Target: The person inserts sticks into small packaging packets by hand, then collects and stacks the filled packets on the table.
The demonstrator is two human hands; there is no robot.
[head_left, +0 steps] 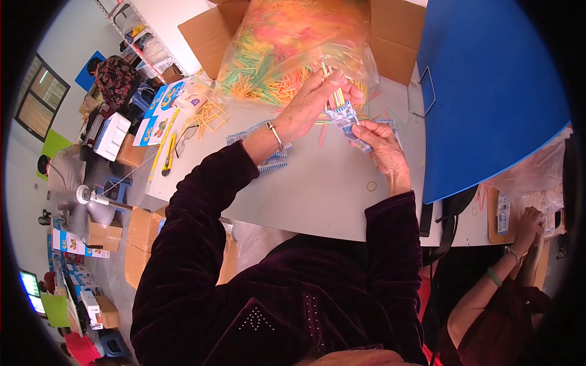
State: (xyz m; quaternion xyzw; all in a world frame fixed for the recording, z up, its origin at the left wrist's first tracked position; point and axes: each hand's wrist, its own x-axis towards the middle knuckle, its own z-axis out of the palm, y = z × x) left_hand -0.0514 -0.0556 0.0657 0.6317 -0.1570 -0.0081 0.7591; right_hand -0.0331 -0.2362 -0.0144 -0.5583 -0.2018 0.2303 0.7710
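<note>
My left hand (305,107) is closed round a few thin coloured sticks (335,91), just in front of the large plastic bag. Their lower ends are in a small blue-and-white packet (347,121). My right hand (381,143) pinches the lower part of this packet, which is tilted. More blue-and-white packets (273,162) lie on the grey table (299,195), partly behind my left forearm. Behind my hands, an open cardboard box (395,39) holds the clear bag full of green, orange and pink sticks (247,64).
Loose orange sticks (210,114), glasses (185,137) and a yellow cutter (168,163) lie at the left. A rubber band (371,186) is near the front edge. A blue panel (494,91) stands at the right; beyond it a co-worker's arms (488,287) show. A fan (91,201) is at the left.
</note>
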